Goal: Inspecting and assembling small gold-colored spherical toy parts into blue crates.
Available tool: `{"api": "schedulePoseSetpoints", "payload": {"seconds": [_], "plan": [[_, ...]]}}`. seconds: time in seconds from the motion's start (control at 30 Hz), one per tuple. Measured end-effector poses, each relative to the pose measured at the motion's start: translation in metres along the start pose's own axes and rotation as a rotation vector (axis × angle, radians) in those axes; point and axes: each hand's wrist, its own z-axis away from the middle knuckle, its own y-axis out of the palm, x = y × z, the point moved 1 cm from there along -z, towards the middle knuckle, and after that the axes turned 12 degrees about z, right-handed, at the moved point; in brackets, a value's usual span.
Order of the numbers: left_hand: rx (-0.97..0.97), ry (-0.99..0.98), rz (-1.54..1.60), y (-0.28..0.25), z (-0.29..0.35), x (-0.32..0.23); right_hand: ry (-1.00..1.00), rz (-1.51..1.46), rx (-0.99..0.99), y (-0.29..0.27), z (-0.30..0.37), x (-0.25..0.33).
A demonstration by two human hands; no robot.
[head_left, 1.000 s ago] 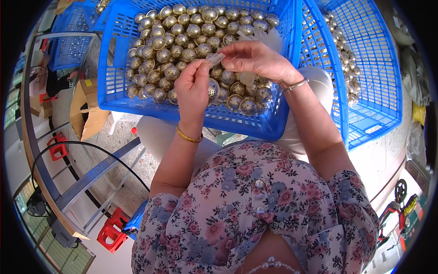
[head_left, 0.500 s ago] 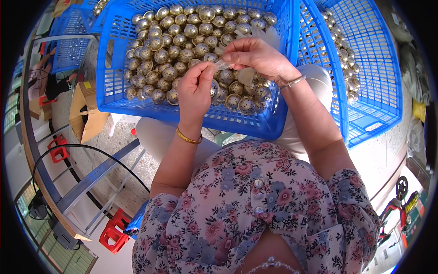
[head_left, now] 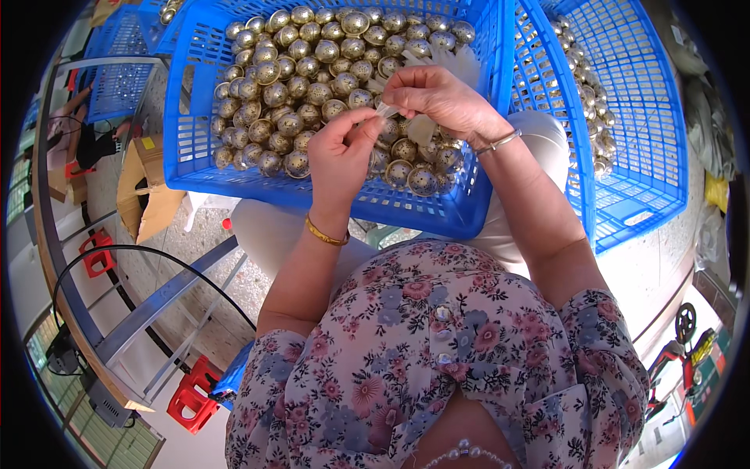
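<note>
Both hands meet over a blue plastic crate (head_left: 414, 219) filled with silvery-gold perforated metal balls (head_left: 328, 52). Between their fingertips is a small translucent, whitish plastic piece (head_left: 386, 110). My left hand (head_left: 341, 160) pinches its near end between thumb and forefinger. From the far right side, my right hand (head_left: 444, 100) pinches the other end, its fingers curled. A bunch of similar translucent pieces (head_left: 462, 64) lies on the balls just beyond my right hand. Another pale, rounded piece (head_left: 423, 130) shows below that hand; whether it is held there I cannot tell.
A second blue crate (head_left: 637, 180), also with metal balls, leans close on the right. To the left are an open cardboard box (head_left: 144, 191), a metal-framed table (head_left: 156, 301) with a black cable and a red stool (head_left: 193, 395). My knees flank the crate's near side.
My left hand has shifted slightly right, closer to my right hand. Less of the translucent piece shows between the fingertips. My right hand stays nearly in place.
</note>
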Motion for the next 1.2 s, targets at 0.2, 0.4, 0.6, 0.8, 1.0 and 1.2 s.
{"api": "schedulePoseSetpoints", "payload": {"seconds": [0.2, 0.4, 0.6, 0.8, 1.0, 1.2], "plan": [[-0.064, 0.0, 0.059, 0.0, 0.0, 0.0, 0.052, -0.028, -0.004, 0.001, 0.0, 0.0], [-0.078, -0.047, 0.062, -0.001, 0.0, -0.001, 0.059, -0.048, 0.003, -0.001, 0.0, 0.0], [-0.087, -0.031, 0.05, -0.004, -0.001, 0.001, 0.011, 0.132, 0.049, -0.005, 0.005, 0.011], [-0.064, -0.001, 0.066, -0.004, 0.0, 0.006, -0.097, 0.292, 0.055, 0.002, 0.0, 0.002], [-0.052, -0.059, 0.077, -0.002, 0.0, 0.0, -0.054, 0.204, 0.086, -0.002, -0.002, -0.001], [0.048, -0.172, 0.192, -0.005, -0.002, -0.001, 0.003, 0.198, -0.058, 0.0, 0.001, 0.004]]}}
